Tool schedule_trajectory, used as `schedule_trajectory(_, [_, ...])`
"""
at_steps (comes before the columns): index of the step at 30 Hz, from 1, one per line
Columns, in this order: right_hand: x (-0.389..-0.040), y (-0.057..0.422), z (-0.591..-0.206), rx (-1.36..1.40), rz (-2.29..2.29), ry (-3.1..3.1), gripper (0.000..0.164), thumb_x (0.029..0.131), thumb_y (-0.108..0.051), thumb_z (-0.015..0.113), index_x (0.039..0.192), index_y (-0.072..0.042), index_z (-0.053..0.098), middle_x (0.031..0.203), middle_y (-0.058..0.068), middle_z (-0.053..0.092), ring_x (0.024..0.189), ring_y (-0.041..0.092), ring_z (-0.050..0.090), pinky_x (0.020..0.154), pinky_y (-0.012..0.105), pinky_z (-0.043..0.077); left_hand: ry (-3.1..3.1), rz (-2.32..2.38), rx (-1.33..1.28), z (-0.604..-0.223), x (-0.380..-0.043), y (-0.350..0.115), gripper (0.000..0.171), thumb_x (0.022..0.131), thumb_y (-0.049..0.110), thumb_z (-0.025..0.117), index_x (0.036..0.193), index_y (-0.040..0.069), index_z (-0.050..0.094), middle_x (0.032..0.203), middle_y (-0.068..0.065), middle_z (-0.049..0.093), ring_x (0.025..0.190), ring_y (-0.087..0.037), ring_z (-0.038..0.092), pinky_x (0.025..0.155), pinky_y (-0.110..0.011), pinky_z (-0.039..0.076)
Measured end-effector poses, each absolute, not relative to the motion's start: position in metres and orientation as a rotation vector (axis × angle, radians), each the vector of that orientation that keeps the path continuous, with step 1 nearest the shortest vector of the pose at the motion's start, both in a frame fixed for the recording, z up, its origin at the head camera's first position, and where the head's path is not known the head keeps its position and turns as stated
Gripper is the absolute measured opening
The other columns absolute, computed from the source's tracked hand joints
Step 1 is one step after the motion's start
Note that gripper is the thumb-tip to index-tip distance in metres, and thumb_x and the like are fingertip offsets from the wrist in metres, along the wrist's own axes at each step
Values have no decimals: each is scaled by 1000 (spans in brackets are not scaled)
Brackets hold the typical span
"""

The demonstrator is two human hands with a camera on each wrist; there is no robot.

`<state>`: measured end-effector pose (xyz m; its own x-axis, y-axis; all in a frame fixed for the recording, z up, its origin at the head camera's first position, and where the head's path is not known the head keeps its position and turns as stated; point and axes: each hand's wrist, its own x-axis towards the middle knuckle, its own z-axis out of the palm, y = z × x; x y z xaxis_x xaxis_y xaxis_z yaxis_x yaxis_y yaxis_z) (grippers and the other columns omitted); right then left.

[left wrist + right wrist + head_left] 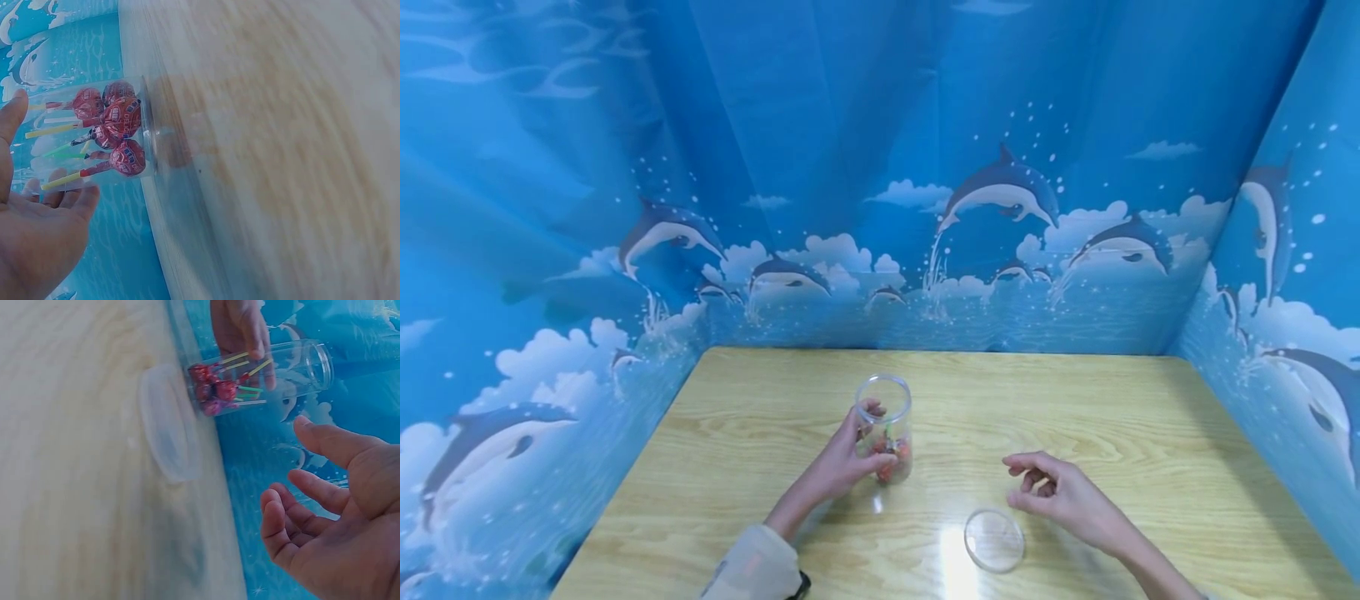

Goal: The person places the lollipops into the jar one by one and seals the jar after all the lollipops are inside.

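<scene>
A clear jar stands upright on the table with its mouth uncovered. Inside, at the bottom, lie several red-wrapped lollipops with yellow, green and white sticks pointing up. My left hand grips the jar from its left side, thumb in front and fingers around the back. To the right, my right hand hovers over the table with loosely bent fingers and nothing between them. Just below and left of that hand, a round clear lid lies flat on the table, also seen in the right wrist view.
The wood-grain table reaches back to a blue curtain printed with dolphins and clouds, which also closes off the left and right sides. A bright light reflection falls on the tabletop left of the lid.
</scene>
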<state>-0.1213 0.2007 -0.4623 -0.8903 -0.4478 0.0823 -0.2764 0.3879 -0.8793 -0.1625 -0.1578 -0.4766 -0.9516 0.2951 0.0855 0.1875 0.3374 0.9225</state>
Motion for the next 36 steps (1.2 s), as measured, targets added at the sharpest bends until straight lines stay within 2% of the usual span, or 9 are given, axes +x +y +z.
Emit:
schedule_trajectory(8, [-112,205,-484,-818,-1494,2581,50,85,-9,84,127,8,63,109,16,65,89,11,59,68,27,57,2485,1708,474,-478,-163,-158,79,88,18,84,151,11,37,150,-13,48,142,-49,40,119,-65,28])
schedule_trajectory(19, [-98,207,-500,-763,-1345,2601,72,81,-25,89,137,7,55,110,7,57,88,8,49,65,23,49,2487,1724,468,-478,-162,-158,77,86,14,84,149,13,39,150,-13,48,141,-51,41,118,-67,27])
schedule_trajectory(22, [-95,206,-502,-740,-1242,2630,80,80,-33,90,140,4,53,114,4,55,94,7,49,71,24,50,2489,1700,447,-476,-161,-158,77,86,19,84,148,15,39,150,-11,47,141,-51,39,118,-68,27])
schedule_trajectory(26, [-91,203,-501,-702,-1109,2667,93,75,-43,91,144,3,50,123,6,55,102,14,52,80,27,53,2484,1691,424,-475,-160,-158,78,86,21,85,149,17,38,151,-10,46,142,-52,38,117,-69,26])
schedule_trajectory(29, [-90,198,-499,-685,-1021,2693,102,70,-49,92,145,5,49,127,10,54,107,23,54,85,34,56,2487,1691,424,-475,-160,-158,79,86,21,85,149,17,38,151,-9,46,142,-51,38,117,-68,27])
schedule_trajectory(33, [-89,192,-497,-686,-915,2736,103,66,-49,94,144,4,52,124,9,53,111,26,54,89,41,57,2490,1684,429,-476,-160,-159,80,86,22,85,150,15,38,151,-10,46,142,-51,38,117,-68,27])
schedule_trajectory(36, [-87,189,-497,-710,-877,2779,100,64,-45,95,142,2,55,122,7,53,108,22,54,87,38,57,2484,1681,430,-476,-160,-159,82,86,22,85,151,11,36,151,-12,46,142,-53,37,117,-69,28])
